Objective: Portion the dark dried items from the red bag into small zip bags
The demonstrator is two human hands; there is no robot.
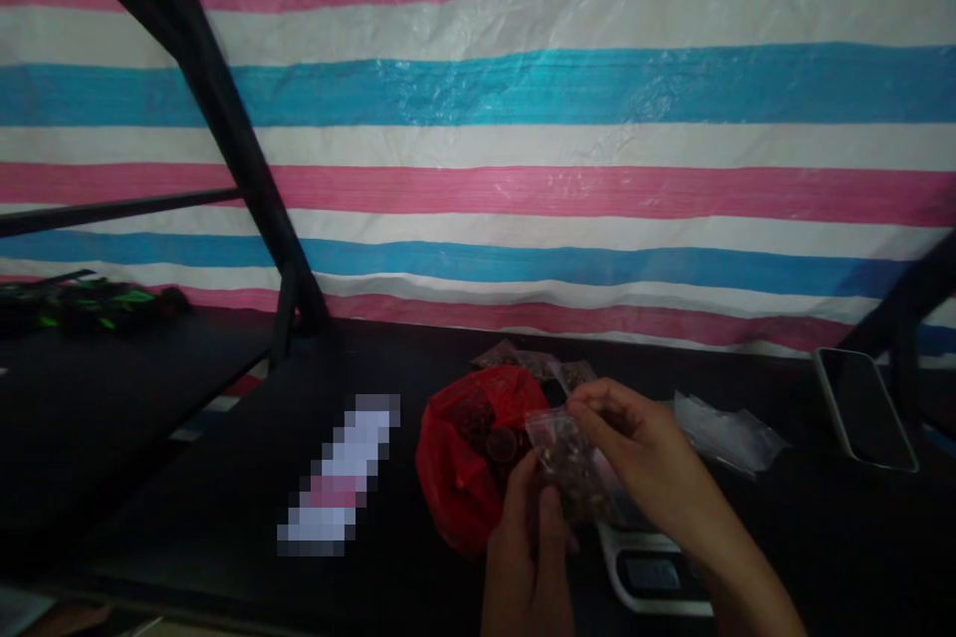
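Note:
A small clear zip bag [572, 473] with small brownish pieces in it is held between my two hands. My left hand [527, 542] grips its lower left side. At the top right corner, the thumb and fingers of my right hand [634, 448] pinch the bag's edge. Just behind and left lies an open red plastic bag [455, 478] with dark small pieces and a round brown cup or lid [502, 445] in it. Below my right wrist is a white digital scale [627, 582], partly hidden; its display is too dim to read.
Flat clear plastic bags [724, 433] lie right of my right hand, and a phone [866, 408] beyond them. More filled clear bags [515, 355] sit behind the red bag. A blurred-out strip [340, 478] lies left. A black frame post [231, 134] and a striped sheet [568, 90] stand behind.

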